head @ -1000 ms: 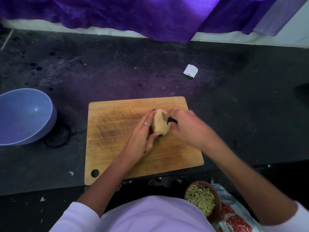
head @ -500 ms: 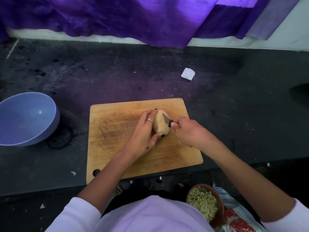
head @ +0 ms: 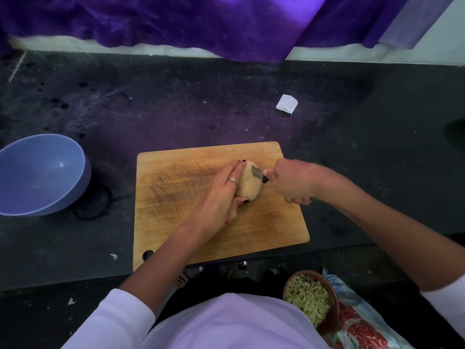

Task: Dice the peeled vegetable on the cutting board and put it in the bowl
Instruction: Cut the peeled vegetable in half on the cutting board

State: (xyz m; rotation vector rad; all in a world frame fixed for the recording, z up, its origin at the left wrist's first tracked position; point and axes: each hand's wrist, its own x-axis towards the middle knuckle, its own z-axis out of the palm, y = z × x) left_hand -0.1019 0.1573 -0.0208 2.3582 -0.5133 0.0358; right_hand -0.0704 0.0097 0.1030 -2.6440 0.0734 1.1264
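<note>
The first cut is in hand: the left hand (head: 221, 195) holds the peeled potato (head: 247, 182) on the cutting board (head: 176, 197), and the right hand (head: 293, 181) grips a knife (head: 259, 173) whose blade sits in its top. Next, I judge, comes a steady downward press, fingers clear; the blue bowl (head: 37, 172) waits well apart on the counter (head: 176, 109).

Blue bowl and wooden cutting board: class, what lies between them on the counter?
In the head view, only dark counter with a black ring mark separates blue bowl from wooden cutting board.

My right hand (head: 293, 181) pulled back rightward, drawing the black-handled knife (head: 259, 174) so its blade now shows, cutting into the pale peeled vegetable (head: 247, 183).
</note>
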